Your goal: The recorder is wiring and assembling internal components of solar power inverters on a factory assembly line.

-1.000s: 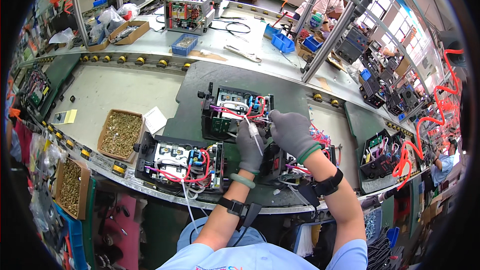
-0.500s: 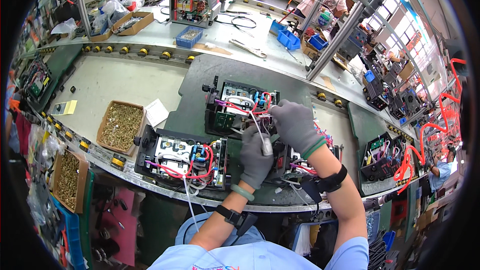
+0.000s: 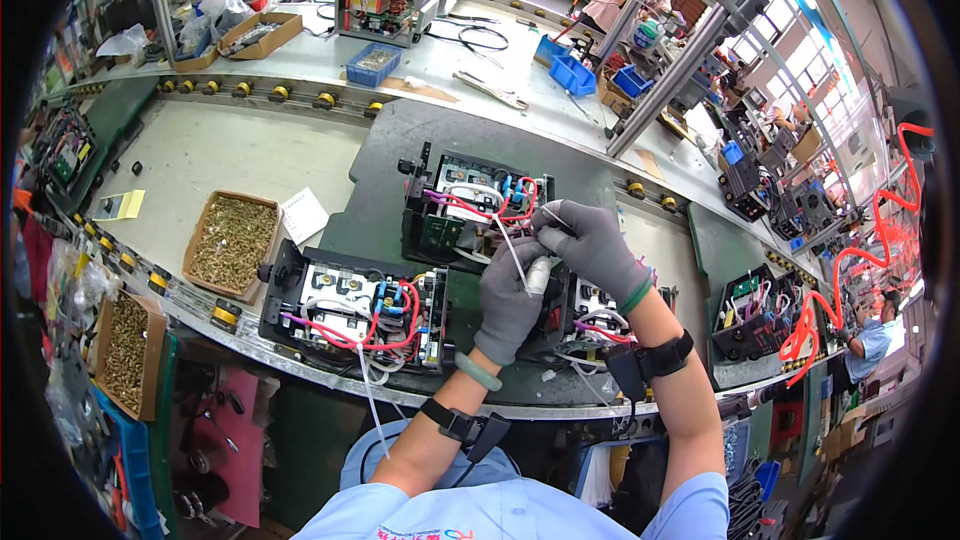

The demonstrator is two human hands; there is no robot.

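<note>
Both of my gloved hands meet at the right end of an open electrical unit [image 3: 470, 202] with red, purple and white wires. My right hand [image 3: 597, 255] is closed, a thin white strip [image 3: 558, 218] showing at its fingertips; it looks like a cable tie. Its fingers touch those of my left hand [image 3: 512, 302], which are also closed; what they hold is hidden. Another white cable tie [image 3: 512, 252] hangs from the unit's wires and crosses the left glove. A second unit [image 3: 358, 312] with a long tie tail stands left of my hands. A third unit [image 3: 590, 315] is partly behind them.
Boxes of small brass-coloured parts [image 3: 235, 243] sit at the left. Beyond the roller rail lie a blue bin [image 3: 373, 64], pliers [image 3: 490, 90] and another open unit [image 3: 385, 5]. More units [image 3: 745, 312] stand at right, near a coiled orange air hose [image 3: 838, 275].
My left hand has moved up to meet the right. The right hand's fingers have curled in, and a white strip now shows at them. The view has shifted slightly.
</note>
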